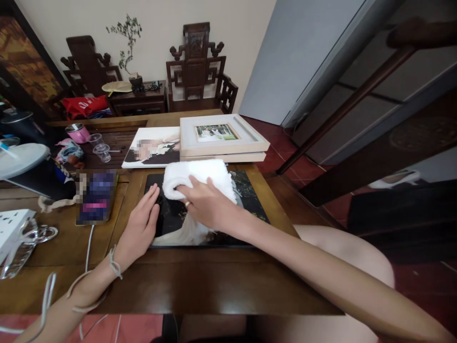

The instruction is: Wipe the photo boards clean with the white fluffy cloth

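Note:
A folded white towel (pixel 210 172) lies under my right hand (pixel 205 200), whose fingers are curled round its near edge and press it onto a dark photo panel (pixel 200 233). The panel lies flat on the wooden table and shows a pale, flowing dress; part of its picture is hidden by the towel and my arm. At the panel's left edge rests my left hand (pixel 144 216), flat with fingers stretched out, holding nothing. Just beyond the towel are stacked pale picture frames (pixel 253 136) and a white-edged photo panel (pixel 157 157).
On the left of the table (pixel 214 281) stand a large lidded cup (pixel 21 162), a phone (pixel 97 197) with a cable, a clear hair claw (pixel 32 233), a power strip (pixel 14 224), a pink mug (pixel 77 133) and clear cups (pixel 102 152). Wooden chairs (pixel 196 66) stand behind.

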The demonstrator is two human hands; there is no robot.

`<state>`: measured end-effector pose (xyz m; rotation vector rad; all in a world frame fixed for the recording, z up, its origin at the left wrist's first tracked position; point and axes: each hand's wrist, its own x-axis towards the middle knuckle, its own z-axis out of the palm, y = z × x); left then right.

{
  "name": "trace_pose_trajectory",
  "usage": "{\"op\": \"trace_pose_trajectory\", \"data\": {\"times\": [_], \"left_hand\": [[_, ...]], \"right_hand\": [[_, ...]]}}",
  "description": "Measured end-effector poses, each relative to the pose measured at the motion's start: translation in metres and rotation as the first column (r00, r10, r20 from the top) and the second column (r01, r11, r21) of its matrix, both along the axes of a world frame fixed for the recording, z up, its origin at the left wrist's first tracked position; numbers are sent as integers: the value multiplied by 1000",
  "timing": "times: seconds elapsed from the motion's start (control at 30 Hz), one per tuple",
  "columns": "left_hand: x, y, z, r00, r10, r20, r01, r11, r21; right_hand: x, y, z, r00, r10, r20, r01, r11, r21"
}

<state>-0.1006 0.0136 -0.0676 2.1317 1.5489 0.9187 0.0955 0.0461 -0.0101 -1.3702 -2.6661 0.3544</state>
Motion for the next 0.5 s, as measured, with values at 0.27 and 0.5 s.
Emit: {"op": "trace_pose_trajectory", "data": {"times": [0.27,0.5], "left_hand": [[1,0,3,975,64,214,-76,996,49],[4,-2,-5,994,-3,-110,7,999,41]], "right_hand": [[0,-43,-1,923,377,-81,-385,909,-158],[53,-62,26,981,167,-95,-188,938,-292]]}}
